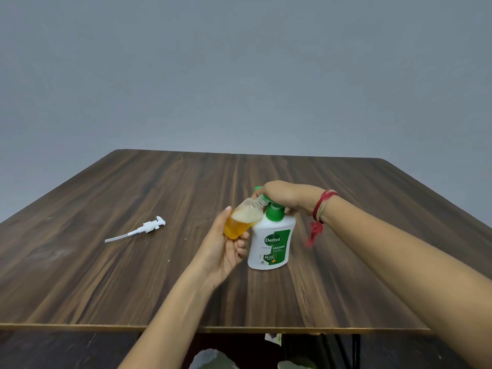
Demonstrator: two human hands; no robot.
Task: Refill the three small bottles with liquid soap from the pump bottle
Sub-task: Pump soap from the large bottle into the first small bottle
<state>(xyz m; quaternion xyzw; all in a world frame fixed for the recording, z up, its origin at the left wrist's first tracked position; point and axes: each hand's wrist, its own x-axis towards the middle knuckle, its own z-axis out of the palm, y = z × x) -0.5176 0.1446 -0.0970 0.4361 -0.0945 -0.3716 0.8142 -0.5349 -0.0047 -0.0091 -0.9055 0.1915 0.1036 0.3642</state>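
- Two grips engaged: left grip (229, 246) curls round the tilted small bottle (243, 221); right grip (285, 195) wraps the pump bottle (271, 246) head.
- Keep its neck (262, 200) beneath the nozzle (257, 188); pump gently, foam (246, 214) sits high.

Both bare forearms come in from the bottom edge and meet mid-frame. The left hand (226, 246) is turned palm-in, fingers curled round a tilted small bottle (241, 222). The right hand (287, 197) sits higher, knuckles up, clamped over the pump (274, 213), with a red thread (323, 206) on its wrist.
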